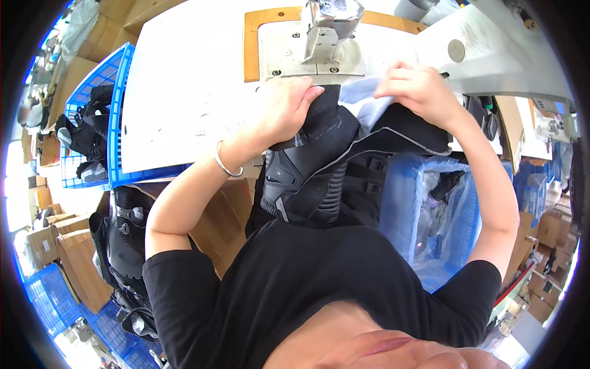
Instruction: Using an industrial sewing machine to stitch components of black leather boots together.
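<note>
A black boot upper (pixel 307 178) with ribbed panels and a grey-edged opening hangs over the near edge of the white table. My left hand (pixel 284 109) is closed on its top edge, thumb stretched along the black material. To the right, my right hand (pixel 419 91) pinches the pale blue lining (pixel 362 98) with bent fingers. The lining spreads between both hands. Just beyond them stands the metal sewing machine head (pixel 330 37) over its steel plate (pixel 279 55). My hands hide part of the boot's upper edge.
On the left, a blue plastic crate (pixel 114 132) holding black parts adjoins the white tabletop (pixel 184 86). A plastic-lined blue bin (pixel 399 197) stands beside my right arm. More black boots (pixel 126 240) and cardboard boxes (pixel 83 264) are at lower left. The machine's white arm (pixel 491 55) reaches in from the right.
</note>
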`<state>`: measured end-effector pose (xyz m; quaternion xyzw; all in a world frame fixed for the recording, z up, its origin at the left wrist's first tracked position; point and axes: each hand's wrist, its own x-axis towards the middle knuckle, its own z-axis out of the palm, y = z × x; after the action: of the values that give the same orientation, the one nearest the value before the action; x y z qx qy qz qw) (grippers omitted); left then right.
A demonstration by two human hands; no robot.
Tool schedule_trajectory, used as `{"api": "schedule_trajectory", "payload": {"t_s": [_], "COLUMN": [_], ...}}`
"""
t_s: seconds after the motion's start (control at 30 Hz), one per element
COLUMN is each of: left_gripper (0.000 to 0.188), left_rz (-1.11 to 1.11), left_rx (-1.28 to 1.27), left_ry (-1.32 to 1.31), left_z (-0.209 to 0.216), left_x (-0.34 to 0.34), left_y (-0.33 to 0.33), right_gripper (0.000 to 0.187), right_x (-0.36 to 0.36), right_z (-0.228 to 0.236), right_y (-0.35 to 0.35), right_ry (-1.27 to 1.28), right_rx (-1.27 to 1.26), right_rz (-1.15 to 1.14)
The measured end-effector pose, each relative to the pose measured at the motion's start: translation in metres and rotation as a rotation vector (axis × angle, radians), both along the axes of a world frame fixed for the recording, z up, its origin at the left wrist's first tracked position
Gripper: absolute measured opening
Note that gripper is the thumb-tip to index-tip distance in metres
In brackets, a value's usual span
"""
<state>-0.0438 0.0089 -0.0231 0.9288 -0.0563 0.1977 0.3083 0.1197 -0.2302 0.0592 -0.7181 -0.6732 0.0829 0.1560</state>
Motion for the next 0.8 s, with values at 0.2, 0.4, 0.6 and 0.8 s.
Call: {"api": "schedule_trajectory", "payload": {"t_s": [0.2,0.4,0.6,0.8], "left_gripper": [0.029,0.048,0.052,0.047], "left_rz": [0.103,0.073,0.008,0.007], "left_rx": [-0.034,-0.08,-0.194,-0.234], "left_ry": [-0.036,0.175,0.133,0.158], "left_z": [0.003,0.003,-0.004,0.005], "left_x": [-0.008,0.003,0.0,0.003], "left_y": [0.006,0.002,0.009,-0.006], "right_gripper": [0.017,0.044,0.056,0.014], "right_x": [0.001,-0.032,-0.05,-0.072], "right_z": [-0.01,0.03,0.065,0.033], "right_y": [-0.053,-0.047,-0.016,0.006], "right_ry": [0.107,0.238,0.24,-0.135], "right_rx": [-0.12,-0.347,-0.341,0.068], "right_rz": [-0.182,-0.351,0.011,-0.186]}}
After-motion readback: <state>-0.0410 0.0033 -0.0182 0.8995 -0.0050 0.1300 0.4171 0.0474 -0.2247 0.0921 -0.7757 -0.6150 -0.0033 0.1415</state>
